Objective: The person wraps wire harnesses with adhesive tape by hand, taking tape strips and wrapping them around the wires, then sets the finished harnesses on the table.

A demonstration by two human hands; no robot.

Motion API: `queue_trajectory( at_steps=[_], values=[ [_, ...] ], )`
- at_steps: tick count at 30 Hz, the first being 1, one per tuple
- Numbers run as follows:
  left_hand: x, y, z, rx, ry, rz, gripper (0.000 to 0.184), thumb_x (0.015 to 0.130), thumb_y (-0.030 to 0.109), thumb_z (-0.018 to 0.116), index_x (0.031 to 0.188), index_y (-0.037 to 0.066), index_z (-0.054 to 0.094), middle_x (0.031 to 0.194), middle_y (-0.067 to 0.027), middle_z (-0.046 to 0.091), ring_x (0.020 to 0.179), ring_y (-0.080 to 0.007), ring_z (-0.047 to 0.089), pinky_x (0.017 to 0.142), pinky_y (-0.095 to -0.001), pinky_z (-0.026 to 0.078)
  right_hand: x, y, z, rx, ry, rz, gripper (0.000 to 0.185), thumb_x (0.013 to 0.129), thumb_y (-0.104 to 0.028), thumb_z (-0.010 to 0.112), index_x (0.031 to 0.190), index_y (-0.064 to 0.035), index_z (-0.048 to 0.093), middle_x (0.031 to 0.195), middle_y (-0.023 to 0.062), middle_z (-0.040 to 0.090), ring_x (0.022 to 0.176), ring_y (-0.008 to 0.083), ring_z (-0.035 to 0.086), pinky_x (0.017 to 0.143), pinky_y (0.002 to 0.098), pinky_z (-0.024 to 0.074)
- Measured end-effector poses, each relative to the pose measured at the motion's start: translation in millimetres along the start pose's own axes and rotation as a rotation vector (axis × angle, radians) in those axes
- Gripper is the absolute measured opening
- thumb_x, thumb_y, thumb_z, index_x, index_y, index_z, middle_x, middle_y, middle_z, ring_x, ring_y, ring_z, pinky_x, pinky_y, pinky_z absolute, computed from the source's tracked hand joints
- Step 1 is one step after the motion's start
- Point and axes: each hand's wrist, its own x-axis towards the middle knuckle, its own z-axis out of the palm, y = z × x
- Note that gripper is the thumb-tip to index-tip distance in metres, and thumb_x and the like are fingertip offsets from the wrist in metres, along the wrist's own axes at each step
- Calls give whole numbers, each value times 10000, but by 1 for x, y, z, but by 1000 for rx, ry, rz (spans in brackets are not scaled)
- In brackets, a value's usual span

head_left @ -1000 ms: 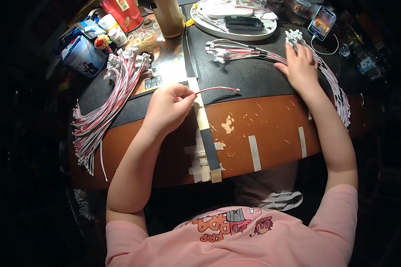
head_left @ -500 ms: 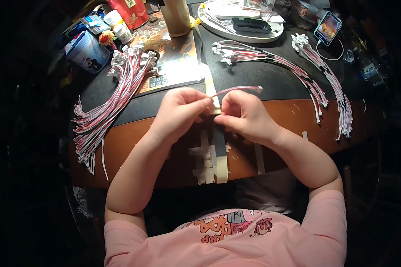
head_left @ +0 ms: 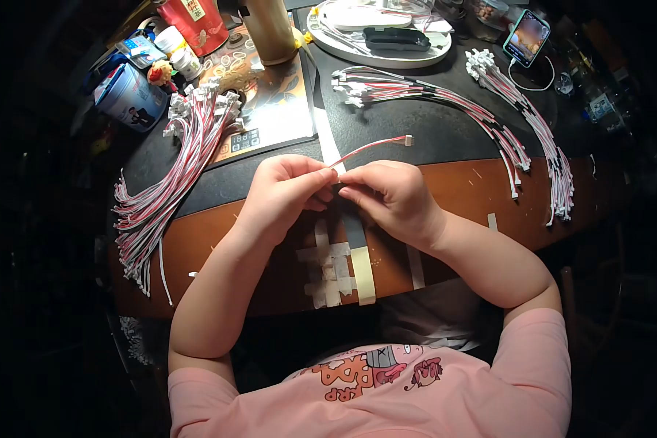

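Note:
Between the thumb and fingertips of my left hand (head_left: 288, 191) is a thin red-and-white wire cable (head_left: 369, 147). Its free end rises to the right over my other hand and carries a small white plug. My right hand (head_left: 398, 196) is closed in a pinch just beside the left fingertips; whatever lies in that pinch is too small to make out. Under both hands runs a dark strip with pale tape (head_left: 363, 276) at its near end. A big bundle of similar cables (head_left: 175, 175) lies left of my left hand.
Two more cable bundles, a nearer one (head_left: 445, 98) and a farther one (head_left: 536, 131), lie to the right. Behind stand a white oval tray (head_left: 387, 58), a phone (head_left: 527, 38), a tumbler (head_left: 270, 29), a digital scale (head_left: 270, 120) and a blue-white tub (head_left: 131, 98).
My right fingertips have come in against the left ones. The cable's plug end has swung slightly and now shows more plainly. The whole view has shifted a little.

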Motion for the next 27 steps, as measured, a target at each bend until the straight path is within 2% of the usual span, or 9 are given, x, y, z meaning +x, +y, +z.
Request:
queue_trajectory(
  at_steps=[3, 8, 13, 18, 22, 23, 27],
  values=[
    [1, 0, 0, -32, -3, 1, 157, 840, 113, 632, 902, -27, 663, 720, -79, 628, 640, -104, 573, 586, -185, 455, 1, 1, 2, -72, 44, -111, 153, 778, 31, 654, 930, 15, 645, 792, 58, 640, 591, 127, 516, 539, 247, 428],
    [3, -4, -2, -103, -23, 5, 150, 841, 106, 634, 896, -30, 661, 719, -83, 630, 635, -108, 578, 582, -184, 454, 2, -6, 2, 26, 67, 43, 180, 759, 34, 670, 936, 7, 649, 780, 77, 633, 603, 158, 524, 558, 262, 438],
    [4, -5, -2, -102, -39, 6, 146, 843, 103, 637, 894, -31, 658, 715, -85, 629, 630, -111, 577, 579, -182, 453, 1, 0, 2, -95, 73, -92, 191, 755, 50, 669, 939, 7, 646, 767, 69, 627, 600, 159, 523, 560, 260, 436],
    [2, -3, 0, -109, -2, 21, 137, 840, 104, 632, 858, -28, 660, 697, -83, 628, 600, -103, 566, 550, -192, 437, 1, -1, 2, -103, 69, -159, 176, 770, 62, 657, 934, -1, 642, 840, 69, 632, 662, 137, 540, 567, 255, 437],
    [-1, 4, 1, 395, 65, 118, 109, 816, 79, 614, 809, -19, 661, 749, -81, 616, 632, -140, 563, 569, -233, 437, 0, -9, -2, 210, 113, -50, 150, 796, 65, 641, 928, -5, 635, 952, 84, 621, 748, 126, 548, 615, 244, 453],
    [-2, 3, 1, 393, 70, 116, 109, 816, 79, 614, 809, -19, 661, 749, -81, 616, 632, -140, 563, 569, -233, 437, 1, -10, -2, 213, 109, -50, 150, 796, 65, 641, 928, -5, 635, 952, 84, 621, 748, 126, 548, 615, 244, 453],
    [-2, -1, 1, 810, 27, 474, 95, 780, 54, 591, 778, -15, 656, 820, -82, 584, 701, -192, 552, 618, -273, 439, 4, -12, -5, 348, 266, 166, 136, 808, 63, 640, 925, -4, 625, 1040, 103, 597, 819, 125, 549, 681, 224, 464]
  ],
)
